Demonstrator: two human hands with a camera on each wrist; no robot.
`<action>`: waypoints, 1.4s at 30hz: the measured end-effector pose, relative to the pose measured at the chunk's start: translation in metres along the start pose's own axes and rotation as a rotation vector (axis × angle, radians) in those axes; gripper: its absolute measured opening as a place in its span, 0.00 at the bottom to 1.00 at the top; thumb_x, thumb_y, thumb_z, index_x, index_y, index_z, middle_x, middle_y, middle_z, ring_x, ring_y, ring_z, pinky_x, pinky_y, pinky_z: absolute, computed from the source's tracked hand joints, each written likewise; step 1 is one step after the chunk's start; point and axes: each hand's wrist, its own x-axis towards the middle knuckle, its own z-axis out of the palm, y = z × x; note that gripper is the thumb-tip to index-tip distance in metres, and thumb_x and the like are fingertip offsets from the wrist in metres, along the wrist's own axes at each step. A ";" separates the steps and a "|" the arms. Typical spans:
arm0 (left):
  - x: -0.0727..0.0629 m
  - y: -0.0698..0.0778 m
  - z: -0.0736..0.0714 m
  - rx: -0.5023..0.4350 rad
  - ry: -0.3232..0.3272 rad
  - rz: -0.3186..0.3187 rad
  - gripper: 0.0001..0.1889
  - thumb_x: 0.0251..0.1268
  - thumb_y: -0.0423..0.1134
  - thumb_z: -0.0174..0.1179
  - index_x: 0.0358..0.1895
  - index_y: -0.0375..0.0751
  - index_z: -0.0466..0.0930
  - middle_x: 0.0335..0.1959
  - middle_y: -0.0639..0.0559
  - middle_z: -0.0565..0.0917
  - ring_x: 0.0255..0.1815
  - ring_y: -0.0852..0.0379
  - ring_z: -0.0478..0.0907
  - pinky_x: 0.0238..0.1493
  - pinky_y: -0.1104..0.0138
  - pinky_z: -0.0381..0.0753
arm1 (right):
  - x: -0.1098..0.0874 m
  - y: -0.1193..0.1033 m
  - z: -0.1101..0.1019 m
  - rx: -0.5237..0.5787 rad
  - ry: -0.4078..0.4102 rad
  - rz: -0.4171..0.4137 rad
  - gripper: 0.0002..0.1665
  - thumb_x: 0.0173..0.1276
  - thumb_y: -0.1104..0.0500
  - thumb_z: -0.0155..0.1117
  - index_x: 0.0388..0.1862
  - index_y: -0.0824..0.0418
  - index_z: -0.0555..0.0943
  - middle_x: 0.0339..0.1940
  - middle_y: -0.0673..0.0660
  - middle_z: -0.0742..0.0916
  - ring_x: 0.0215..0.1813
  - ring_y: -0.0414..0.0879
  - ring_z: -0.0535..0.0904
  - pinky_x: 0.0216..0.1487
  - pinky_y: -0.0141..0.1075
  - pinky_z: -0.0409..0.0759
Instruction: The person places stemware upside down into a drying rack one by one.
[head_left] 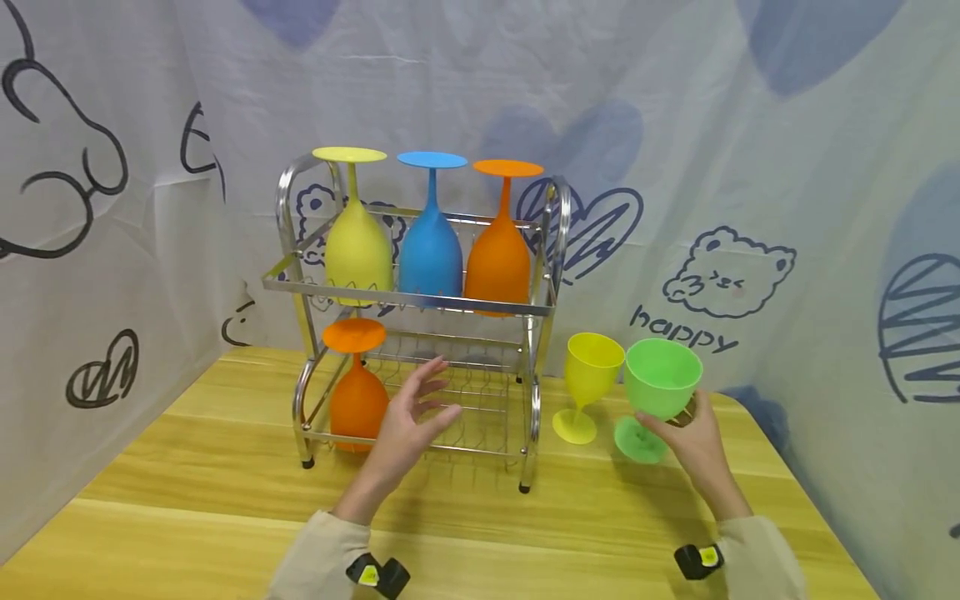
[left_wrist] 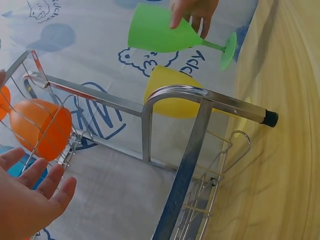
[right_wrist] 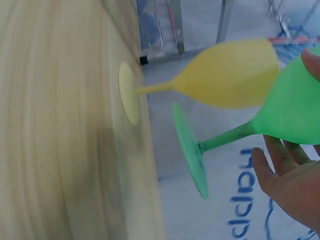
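Observation:
My right hand (head_left: 693, 433) grips a green goblet (head_left: 663, 379) by its bowl, mouth up. In the right wrist view the green foot (right_wrist: 190, 150) hangs clear of the wooden table, slightly tilted. Beside it a yellow goblet (head_left: 592, 371) stands upright on the table, right of the metal rack (head_left: 412, 297). My left hand (head_left: 408, 421) is held with fingers spread in front of the rack's lower tier, nothing in it. An orange goblet (head_left: 356, 404) sits upside down on that tier at the left, near my left wrist.
Upside down on the top tier stand a pale yellow goblet (head_left: 358, 250), a blue goblet (head_left: 431, 250) and another orange goblet (head_left: 498, 258). The rack rests on the wooden table (head_left: 225, 500). A patterned cloth (head_left: 750, 167) hangs behind and at both sides.

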 end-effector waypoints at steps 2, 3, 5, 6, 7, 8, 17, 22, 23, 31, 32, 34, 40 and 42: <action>0.001 0.000 0.001 -0.005 -0.015 -0.007 0.36 0.60 0.35 0.63 0.71 0.34 0.59 0.69 0.39 0.64 0.66 0.37 0.63 0.65 0.44 0.63 | -0.005 -0.006 0.002 -0.022 -0.018 -0.035 0.53 0.60 0.63 0.72 0.75 0.63 0.49 0.68 0.65 0.66 0.67 0.60 0.64 0.67 0.56 0.64; 0.001 0.001 0.001 -0.003 -0.022 -0.010 0.37 0.59 0.36 0.63 0.72 0.35 0.59 0.70 0.40 0.64 0.66 0.37 0.62 0.65 0.44 0.63 | -0.008 -0.009 0.003 -0.038 -0.027 -0.055 0.52 0.60 0.63 0.72 0.74 0.64 0.50 0.67 0.66 0.67 0.66 0.60 0.64 0.66 0.57 0.64; 0.001 0.001 0.003 0.000 -0.036 -0.017 0.39 0.58 0.37 0.65 0.72 0.36 0.58 0.70 0.40 0.63 0.66 0.38 0.62 0.66 0.44 0.63 | -0.013 -0.013 0.005 -0.067 -0.042 -0.095 0.51 0.58 0.64 0.73 0.73 0.66 0.52 0.65 0.67 0.67 0.65 0.61 0.65 0.65 0.59 0.64; 0.001 0.001 0.004 0.004 -0.043 -0.020 0.39 0.58 0.37 0.65 0.72 0.36 0.58 0.71 0.40 0.62 0.67 0.39 0.62 0.66 0.44 0.63 | -0.016 -0.015 0.007 -0.085 -0.046 -0.113 0.51 0.58 0.64 0.73 0.73 0.67 0.53 0.64 0.67 0.68 0.64 0.61 0.65 0.64 0.60 0.64; 0.002 0.001 0.005 0.009 -0.051 -0.024 0.40 0.57 0.38 0.66 0.73 0.37 0.57 0.71 0.41 0.62 0.67 0.40 0.62 0.66 0.45 0.63 | -0.018 -0.017 0.008 -0.103 -0.052 -0.129 0.51 0.57 0.64 0.74 0.72 0.67 0.53 0.63 0.67 0.68 0.63 0.60 0.66 0.63 0.61 0.65; 0.002 0.002 0.006 0.013 -0.061 -0.027 0.41 0.57 0.39 0.66 0.73 0.37 0.57 0.71 0.41 0.62 0.67 0.42 0.62 0.66 0.45 0.63 | -0.020 -0.018 0.010 -0.118 -0.056 -0.144 0.51 0.56 0.64 0.75 0.72 0.67 0.54 0.63 0.67 0.69 0.62 0.60 0.66 0.62 0.61 0.65; -0.001 0.002 0.022 0.016 -0.161 -0.061 0.45 0.56 0.44 0.69 0.74 0.40 0.54 0.73 0.43 0.59 0.68 0.43 0.61 0.67 0.46 0.63 | -0.035 -0.028 0.026 -0.273 -0.065 -0.258 0.54 0.44 0.66 0.81 0.68 0.68 0.61 0.59 0.68 0.74 0.56 0.62 0.72 0.56 0.60 0.72; -0.005 0.001 0.033 0.020 -0.197 -0.069 0.46 0.56 0.45 0.70 0.75 0.42 0.54 0.73 0.45 0.59 0.68 0.45 0.61 0.67 0.48 0.63 | -0.040 -0.033 0.033 -0.384 -0.048 -0.383 0.54 0.37 0.67 0.84 0.65 0.67 0.66 0.56 0.68 0.76 0.53 0.62 0.74 0.52 0.60 0.75; -0.006 0.002 0.035 0.028 -0.202 -0.072 0.46 0.55 0.45 0.70 0.75 0.43 0.54 0.73 0.46 0.59 0.68 0.45 0.61 0.66 0.49 0.64 | -0.042 -0.034 0.034 -0.407 -0.043 -0.408 0.54 0.36 0.67 0.84 0.64 0.67 0.66 0.55 0.68 0.76 0.52 0.62 0.74 0.51 0.61 0.75; -0.008 0.003 0.054 0.076 -0.220 -0.100 0.49 0.50 0.43 0.74 0.75 0.46 0.55 0.70 0.45 0.62 0.66 0.45 0.63 0.64 0.50 0.68 | -0.047 -0.042 0.042 -0.572 0.000 -0.712 0.58 0.24 0.66 0.88 0.60 0.65 0.71 0.51 0.67 0.78 0.49 0.62 0.77 0.47 0.59 0.80; -0.008 0.004 0.056 0.076 -0.225 -0.099 0.49 0.49 0.42 0.74 0.75 0.46 0.55 0.70 0.44 0.63 0.66 0.45 0.63 0.63 0.49 0.68 | -0.046 -0.042 0.043 -0.588 0.006 -0.754 0.58 0.23 0.65 0.89 0.60 0.65 0.71 0.50 0.67 0.79 0.48 0.62 0.78 0.46 0.59 0.80; -0.008 0.004 0.060 0.076 -0.235 -0.095 0.50 0.49 0.41 0.75 0.75 0.45 0.55 0.69 0.42 0.63 0.66 0.44 0.63 0.63 0.49 0.68 | -0.047 -0.044 0.045 -0.617 0.019 -0.826 0.59 0.20 0.64 0.89 0.59 0.66 0.72 0.49 0.67 0.79 0.47 0.62 0.78 0.45 0.58 0.80; -0.007 0.001 0.068 0.090 -0.251 -0.055 0.50 0.47 0.38 0.76 0.74 0.39 0.55 0.70 0.40 0.61 0.66 0.43 0.63 0.63 0.51 0.69 | -0.050 -0.049 0.048 -0.718 0.032 -0.936 0.60 0.18 0.61 0.90 0.59 0.64 0.73 0.47 0.66 0.80 0.44 0.60 0.79 0.41 0.53 0.82; -0.007 -0.002 0.070 0.103 -0.250 -0.042 0.50 0.46 0.37 0.76 0.74 0.38 0.55 0.70 0.40 0.62 0.66 0.44 0.63 0.62 0.52 0.70 | -0.050 -0.050 0.049 -0.743 0.034 -0.964 0.60 0.17 0.60 0.90 0.58 0.64 0.74 0.47 0.66 0.81 0.43 0.60 0.79 0.39 0.52 0.82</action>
